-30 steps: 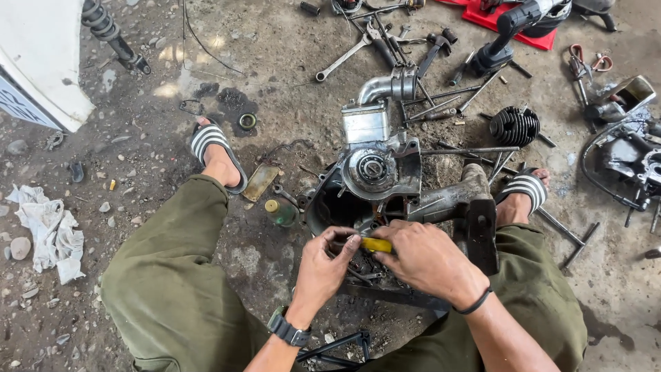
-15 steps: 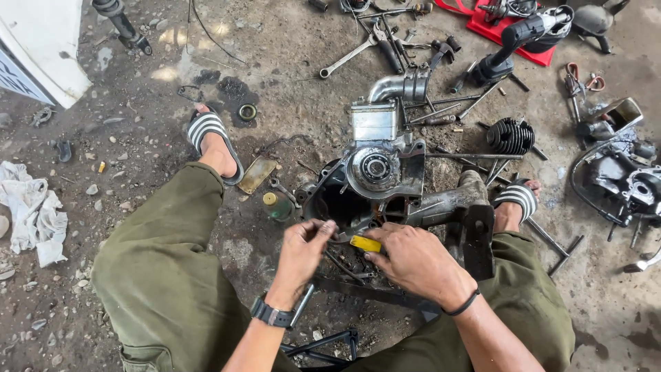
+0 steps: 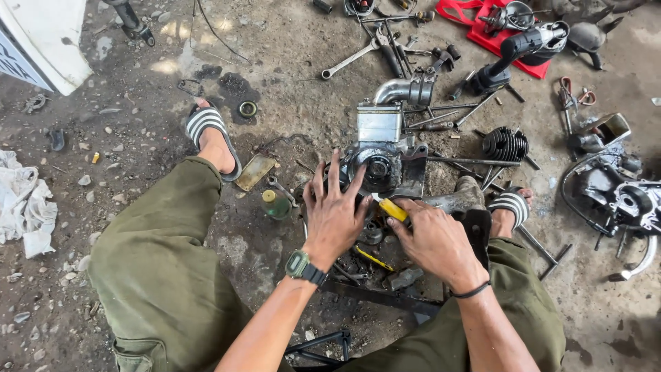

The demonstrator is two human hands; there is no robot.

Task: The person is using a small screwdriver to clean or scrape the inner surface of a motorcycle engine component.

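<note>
Between your knees on the dirt floor (image 3: 289, 62), your left hand (image 3: 335, 210) lies spread flat over the engine block (image 3: 385, 162), steadying it, while your right hand (image 3: 434, 238) pinches a yellow-handled screwdriver (image 3: 394, 209) against its casing.

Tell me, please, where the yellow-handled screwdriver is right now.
In the head view, the yellow-handled screwdriver is in the right hand, just right of the left hand and below the engine block.
</note>
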